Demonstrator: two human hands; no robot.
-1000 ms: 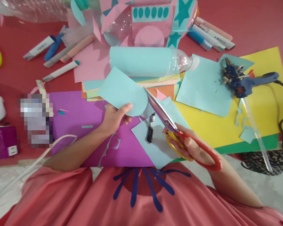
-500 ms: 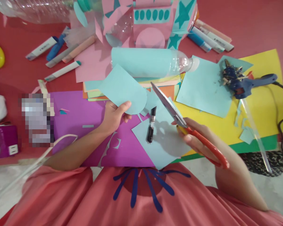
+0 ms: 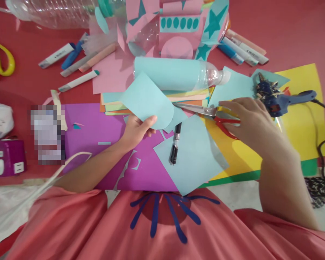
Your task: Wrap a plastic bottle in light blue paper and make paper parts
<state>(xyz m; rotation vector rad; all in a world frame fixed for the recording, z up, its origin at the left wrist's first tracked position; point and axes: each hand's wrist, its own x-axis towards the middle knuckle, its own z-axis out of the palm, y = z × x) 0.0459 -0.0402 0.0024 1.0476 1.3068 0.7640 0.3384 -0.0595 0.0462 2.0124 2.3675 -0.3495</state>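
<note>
My left hand pinches a light-blue paper piece with one rounded end, holding it up over the purple sheet. My right hand lies over the red and yellow handles of the scissors, fingers still curled on them. The scissors rest flat on the yellow sheet with their blades closed and pointing left. A black pen lies between my hands on a light-blue sheet.
A plastic bottle wrapped in light-blue paper lies behind the paper stack. A pink decorated bottle craft stands further back. A blue glue gun with its cord sits right of my hand. Markers lie at the left.
My right hand has swung the scissors away from the paper piece, up and to the right, and laid them flat on the yellow sheet. My left hand kept hold of the paper.
</note>
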